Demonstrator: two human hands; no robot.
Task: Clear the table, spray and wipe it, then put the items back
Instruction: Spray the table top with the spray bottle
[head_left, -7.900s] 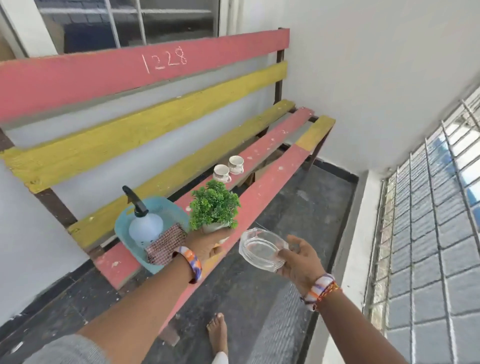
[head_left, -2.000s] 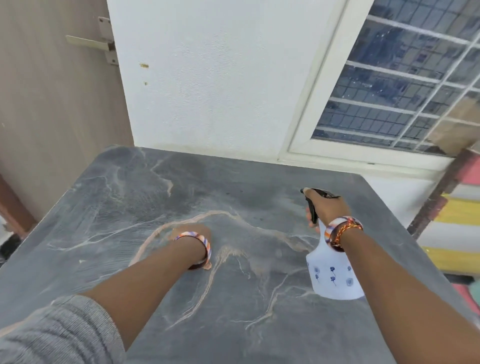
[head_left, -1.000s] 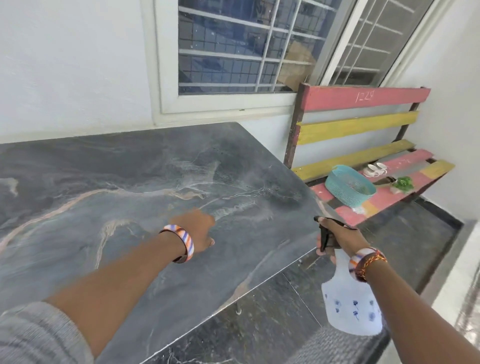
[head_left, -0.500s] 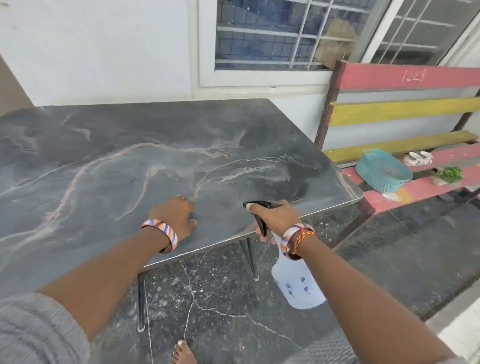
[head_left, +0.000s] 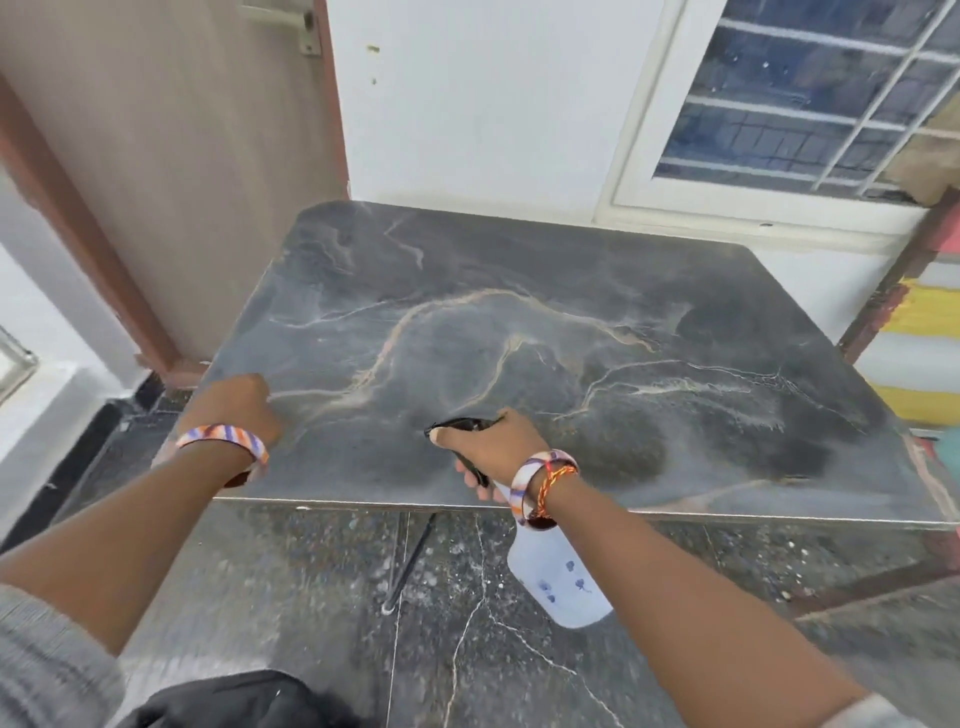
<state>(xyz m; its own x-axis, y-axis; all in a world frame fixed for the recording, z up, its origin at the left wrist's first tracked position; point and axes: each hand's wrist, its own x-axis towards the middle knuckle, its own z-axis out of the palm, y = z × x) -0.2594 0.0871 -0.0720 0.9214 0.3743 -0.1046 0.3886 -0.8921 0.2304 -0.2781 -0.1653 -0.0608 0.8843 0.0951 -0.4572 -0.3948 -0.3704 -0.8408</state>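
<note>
Background's got a beige wooden door (head_left: 171, 156), white-framed barred window (head_left: 810, 104), plus a speckled dark stone floor (head_left: 291, 587).

Right hand (head_left: 496, 441) grips spray bottle (head_left: 558, 577); left hand (head_left: 236, 408) fisted on table (head_left: 597, 322).

No readable text, label, brand, number or sign shows anywhere. The pale spray bottle (head_left: 558, 577) bears only small blue flower-like marks, not letters, and the dark marbled table (head_left: 571, 332) carries veining alone.
</note>
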